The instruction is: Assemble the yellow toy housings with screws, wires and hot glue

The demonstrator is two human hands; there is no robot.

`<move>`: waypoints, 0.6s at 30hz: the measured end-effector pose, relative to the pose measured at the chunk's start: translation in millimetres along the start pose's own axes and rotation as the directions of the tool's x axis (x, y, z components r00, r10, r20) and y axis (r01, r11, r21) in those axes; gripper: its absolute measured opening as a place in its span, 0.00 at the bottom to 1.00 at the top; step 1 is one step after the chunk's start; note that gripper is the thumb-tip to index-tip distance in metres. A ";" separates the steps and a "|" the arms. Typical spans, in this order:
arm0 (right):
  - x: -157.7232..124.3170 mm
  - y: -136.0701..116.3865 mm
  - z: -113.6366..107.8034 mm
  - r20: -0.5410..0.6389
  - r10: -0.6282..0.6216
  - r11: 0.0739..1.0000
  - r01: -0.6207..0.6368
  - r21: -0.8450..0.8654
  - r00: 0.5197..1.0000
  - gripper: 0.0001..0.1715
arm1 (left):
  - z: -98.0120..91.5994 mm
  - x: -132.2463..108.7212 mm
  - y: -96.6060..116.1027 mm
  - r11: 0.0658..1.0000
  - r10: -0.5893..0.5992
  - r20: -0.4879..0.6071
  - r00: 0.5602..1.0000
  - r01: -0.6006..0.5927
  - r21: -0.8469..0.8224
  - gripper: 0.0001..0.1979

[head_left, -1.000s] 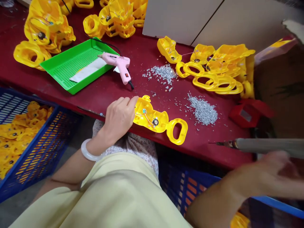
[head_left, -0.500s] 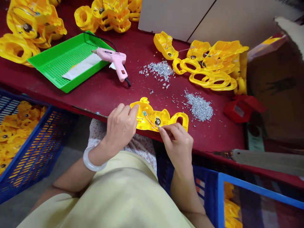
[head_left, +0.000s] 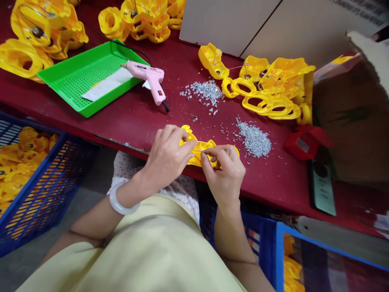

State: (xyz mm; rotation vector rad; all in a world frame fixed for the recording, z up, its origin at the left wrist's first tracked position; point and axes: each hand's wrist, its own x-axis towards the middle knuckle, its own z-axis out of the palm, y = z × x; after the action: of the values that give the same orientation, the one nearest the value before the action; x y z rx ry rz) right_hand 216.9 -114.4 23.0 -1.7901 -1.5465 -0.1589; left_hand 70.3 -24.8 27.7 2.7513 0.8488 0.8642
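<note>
A yellow moulded plastic shell (head_left: pixel 199 152) sits close to the front edge of the red table (head_left: pixel 121 117), mostly hidden behind my fingers. My left hand (head_left: pixel 168 156) grips its left part. My right hand (head_left: pixel 223 172) pinches at its middle, where thin coloured wires run, though the fingers hide exactly what they hold. Both hands are close together over the shell. A white bangle (head_left: pixel 121 200) circles my left wrist.
Near my hands lie a heap of silver metal bits (head_left: pixel 253 140) and a second heap (head_left: pixel 203 91). Behind stand a pink glue gun (head_left: pixel 148 79), a green tray (head_left: pixel 82 81) and stacked yellow shells (head_left: pixel 267 85). Blue crates (head_left: pixel 45 182) hold more shells below the table.
My right hand has come in from the right and closed on the shell. The shell has turned and shifted, and now lies largely behind both hands. The grey-handled tool has dropped lower right.
</note>
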 end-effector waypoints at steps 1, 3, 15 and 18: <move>2.1 -1.0 0.5 -0.004 -0.013 1.000 0.013 0.017 1.000 0.03 | 2.0 3.4 -0.8 0.999 0.024 0.019 1.000 -0.024 -0.038 0.08; 5.3 -1.9 0.1 -0.001 -0.016 0.999 0.016 0.045 1.000 0.03 | 7.3 8.7 -3.1 0.996 0.038 0.034 0.999 -0.036 -0.083 0.07; 5.6 7.7 -4.8 0.028 0.091 0.987 -0.094 0.127 0.995 0.03 | 18.1 8.5 -8.4 0.984 0.091 -0.012 0.996 -0.092 -0.154 0.09; 7.3 7.5 -5.4 0.043 0.096 0.975 -0.103 0.195 0.994 0.05 | 19.4 9.0 -10.0 0.985 0.103 -0.026 0.994 -0.105 -0.135 0.08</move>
State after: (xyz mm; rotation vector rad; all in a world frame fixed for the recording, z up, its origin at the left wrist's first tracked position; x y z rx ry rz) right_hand 227.5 -111.7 27.4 -1.7157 -1.4382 0.0708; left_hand 82.5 -10.8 13.2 2.6919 0.6286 0.9314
